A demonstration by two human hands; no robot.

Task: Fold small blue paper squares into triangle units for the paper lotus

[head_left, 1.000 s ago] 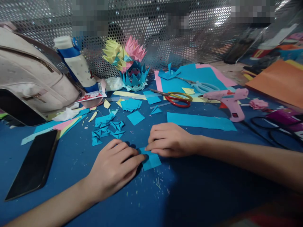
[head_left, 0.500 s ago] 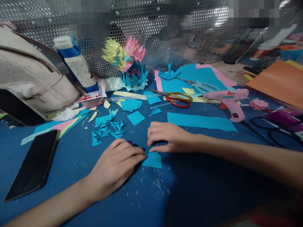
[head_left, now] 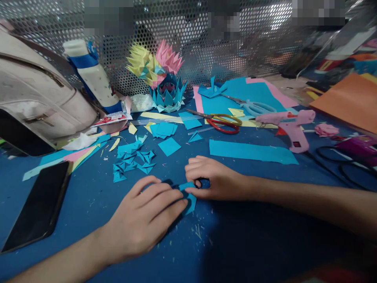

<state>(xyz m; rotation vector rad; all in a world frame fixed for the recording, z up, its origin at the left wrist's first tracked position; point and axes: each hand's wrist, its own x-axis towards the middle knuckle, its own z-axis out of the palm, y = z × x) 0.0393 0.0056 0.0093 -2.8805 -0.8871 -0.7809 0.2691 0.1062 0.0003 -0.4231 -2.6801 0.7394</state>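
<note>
A small piece of blue paper [head_left: 191, 205] lies on the blue table between my hands, partly folded and partly covered by fingers. My left hand [head_left: 150, 212] holds it from the left, its fingers together and their tips on the paper. On the far right side, my right hand [head_left: 210, 177] grips the paper's upper edge between curled fingers and thumb. Just beyond my left hand sit several folded blue paper pieces [head_left: 134, 159]. A flat blue square [head_left: 169, 146] and a small stack of blue squares [head_left: 163, 130] lie farther back.
Scissors with red and yellow handles [head_left: 225, 122], light-blue-handled scissors [head_left: 257, 107] and a pink glue gun [head_left: 297, 124] lie behind my right hand, near a blue strip [head_left: 250, 152]. Folded paper flowers [head_left: 167, 94] stand at the back. A phone [head_left: 38, 206], bottle [head_left: 94, 78] and bag [head_left: 38, 82] occupy the left.
The paper has turned and its near edge is folded differently. My left hand has shifted right over it, and my right hand has come slightly nearer to me.
</note>
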